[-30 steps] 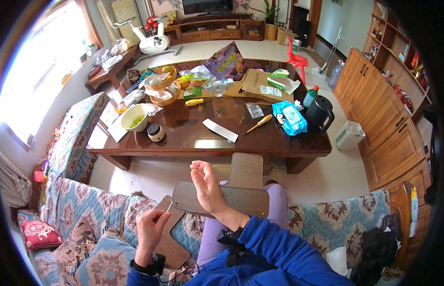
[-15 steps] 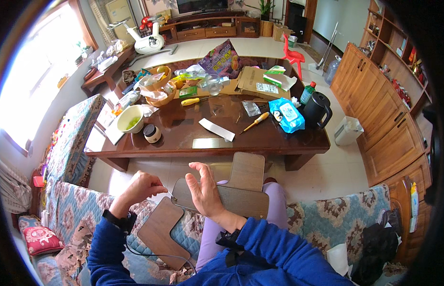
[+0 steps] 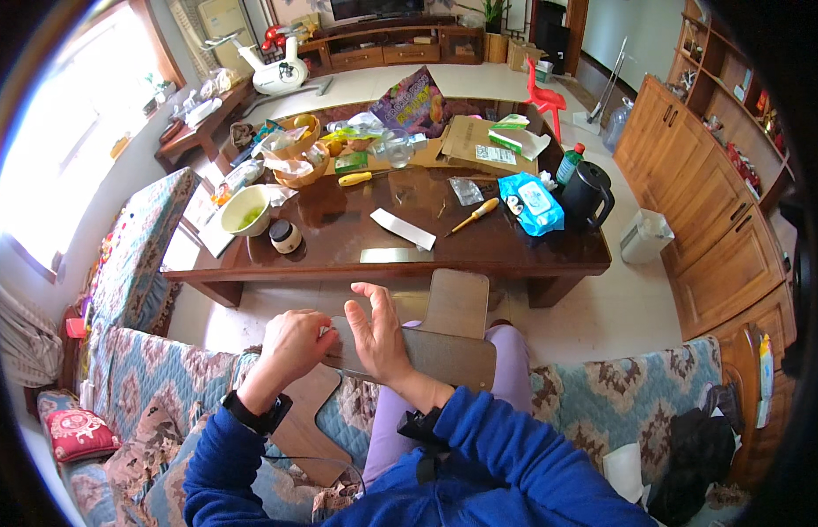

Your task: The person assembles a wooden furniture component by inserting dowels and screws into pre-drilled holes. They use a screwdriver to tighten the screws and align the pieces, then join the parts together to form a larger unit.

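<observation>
A brown wood-grain board [image 3: 448,356] lies across my lap, with another wood-grain piece [image 3: 457,303] standing out from its far side toward the table. My left hand [image 3: 292,344] is at the board's left end, fingers curled together; whatever they pinch is hidden. My right hand [image 3: 380,342] rests on the board with its palm edge, thumb and fingers apart and raised, holding nothing. On the sofa to the left of my legs lies an angled wood-grain panel [image 3: 312,426], partly covered by my left forearm.
Ahead stands a dark coffee table [image 3: 330,250] bearing a yellow-handled screwdriver [image 3: 473,217], a white strip [image 3: 403,229], a lidded jar [image 3: 285,236], a bowl of green fruit [image 3: 246,211], a blue wipes pack [image 3: 532,204] and a black kettle [image 3: 587,195]. A patterned sofa [image 3: 611,378] surrounds me.
My left hand has moved right and closed in on the board's left end, covering it; before, it held a small thin item just off that end. My right hand stays nearly in place.
</observation>
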A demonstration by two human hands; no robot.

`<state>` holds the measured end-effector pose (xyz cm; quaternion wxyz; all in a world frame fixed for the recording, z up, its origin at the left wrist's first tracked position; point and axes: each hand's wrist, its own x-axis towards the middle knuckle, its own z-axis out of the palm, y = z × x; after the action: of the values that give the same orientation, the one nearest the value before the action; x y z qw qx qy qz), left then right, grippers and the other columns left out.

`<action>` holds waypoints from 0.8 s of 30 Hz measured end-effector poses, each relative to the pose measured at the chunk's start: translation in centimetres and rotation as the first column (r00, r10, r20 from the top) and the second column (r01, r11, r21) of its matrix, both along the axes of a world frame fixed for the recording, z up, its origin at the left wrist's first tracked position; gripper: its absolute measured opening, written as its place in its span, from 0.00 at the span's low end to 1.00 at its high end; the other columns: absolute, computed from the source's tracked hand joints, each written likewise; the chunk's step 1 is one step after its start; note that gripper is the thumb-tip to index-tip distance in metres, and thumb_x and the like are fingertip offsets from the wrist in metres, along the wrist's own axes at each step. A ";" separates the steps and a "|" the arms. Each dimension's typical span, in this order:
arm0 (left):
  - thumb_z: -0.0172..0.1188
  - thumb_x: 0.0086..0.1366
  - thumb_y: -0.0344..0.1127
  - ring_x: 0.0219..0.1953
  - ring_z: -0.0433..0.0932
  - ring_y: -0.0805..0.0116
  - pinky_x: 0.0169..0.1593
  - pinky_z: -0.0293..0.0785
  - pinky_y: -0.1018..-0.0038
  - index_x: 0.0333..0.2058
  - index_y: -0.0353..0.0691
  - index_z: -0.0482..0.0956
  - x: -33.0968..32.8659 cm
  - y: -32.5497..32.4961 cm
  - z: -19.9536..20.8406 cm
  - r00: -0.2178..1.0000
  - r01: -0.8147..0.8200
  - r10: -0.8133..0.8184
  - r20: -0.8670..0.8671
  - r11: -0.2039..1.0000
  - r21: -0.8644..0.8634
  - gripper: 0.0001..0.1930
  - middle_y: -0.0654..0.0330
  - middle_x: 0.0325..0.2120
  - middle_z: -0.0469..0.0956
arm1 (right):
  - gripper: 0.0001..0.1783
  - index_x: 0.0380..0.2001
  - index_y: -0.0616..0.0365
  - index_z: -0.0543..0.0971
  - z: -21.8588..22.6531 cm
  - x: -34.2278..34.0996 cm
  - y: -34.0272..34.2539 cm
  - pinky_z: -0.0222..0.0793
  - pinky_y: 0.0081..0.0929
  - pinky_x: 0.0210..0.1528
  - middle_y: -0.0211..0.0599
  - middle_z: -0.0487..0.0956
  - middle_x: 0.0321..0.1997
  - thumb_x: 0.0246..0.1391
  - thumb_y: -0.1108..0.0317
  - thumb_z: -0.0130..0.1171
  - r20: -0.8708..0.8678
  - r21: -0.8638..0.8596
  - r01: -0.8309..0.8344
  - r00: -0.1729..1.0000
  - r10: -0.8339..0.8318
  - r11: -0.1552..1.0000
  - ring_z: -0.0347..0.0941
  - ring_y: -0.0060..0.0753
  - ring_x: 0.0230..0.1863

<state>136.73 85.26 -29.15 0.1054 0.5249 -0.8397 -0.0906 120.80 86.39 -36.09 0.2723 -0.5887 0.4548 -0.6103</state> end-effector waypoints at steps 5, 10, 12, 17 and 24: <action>0.60 0.59 0.35 0.31 0.81 0.53 0.34 0.77 0.58 0.23 0.45 0.79 -1.3 2.1 0.0 0.928 0.296 -0.272 0.254 0.953 -0.060 0.06 0.57 0.24 0.78 | 0.17 0.53 0.64 0.72 -1.1 0.3 -0.7 0.66 0.36 0.59 0.47 0.76 0.54 0.69 0.61 0.53 0.039 -0.001 0.017 0.999 -0.017 1.000 0.72 0.41 0.55; 0.64 0.63 0.40 0.27 0.79 0.59 0.31 0.75 0.63 0.31 0.46 0.80 -0.4 5.9 -0.6 0.955 0.290 -0.277 0.103 0.946 -0.143 0.07 0.61 0.22 0.75 | 0.20 0.51 0.65 0.71 -1.9 0.2 -1.2 0.65 0.43 0.61 0.53 0.75 0.52 0.69 0.57 0.54 0.166 0.060 -0.078 0.984 0.068 0.995 0.71 0.53 0.55; 0.66 0.63 0.43 0.26 0.79 0.61 0.30 0.74 0.65 0.31 0.45 0.81 0.3 7.0 -0.9 0.966 0.253 -0.242 0.089 0.955 -0.154 0.09 0.62 0.21 0.76 | 0.22 0.51 0.65 0.71 -1.8 0.4 -0.9 0.65 0.43 0.61 0.54 0.75 0.52 0.69 0.54 0.53 0.149 0.039 -0.081 0.986 0.075 0.996 0.71 0.53 0.55; 0.69 0.60 0.41 0.21 0.75 0.60 0.26 0.73 0.66 0.25 0.44 0.79 0.5 8.6 -3.2 0.977 0.045 -0.093 -0.190 0.968 -0.245 0.10 0.61 0.17 0.73 | 0.23 0.51 0.65 0.72 -1.5 1.1 -0.5 0.65 0.42 0.60 0.53 0.76 0.51 0.69 0.53 0.54 0.165 0.026 -0.106 0.981 0.100 0.994 0.72 0.52 0.54; 0.77 0.49 0.47 0.34 0.81 0.67 0.36 0.78 0.69 0.60 0.37 0.68 0.8 10.2 -5.4 0.762 -0.456 0.492 -0.422 0.869 0.190 0.43 0.56 0.38 0.80 | 0.23 0.51 0.65 0.71 -1.7 1.1 -0.5 0.66 0.42 0.60 0.53 0.76 0.51 0.69 0.53 0.54 0.150 0.007 -0.106 0.983 0.103 0.994 0.72 0.52 0.54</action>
<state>137.56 95.47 -34.54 0.2991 0.6873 -0.6265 -0.2137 121.88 85.87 -37.77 0.3417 -0.5622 0.4063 -0.6341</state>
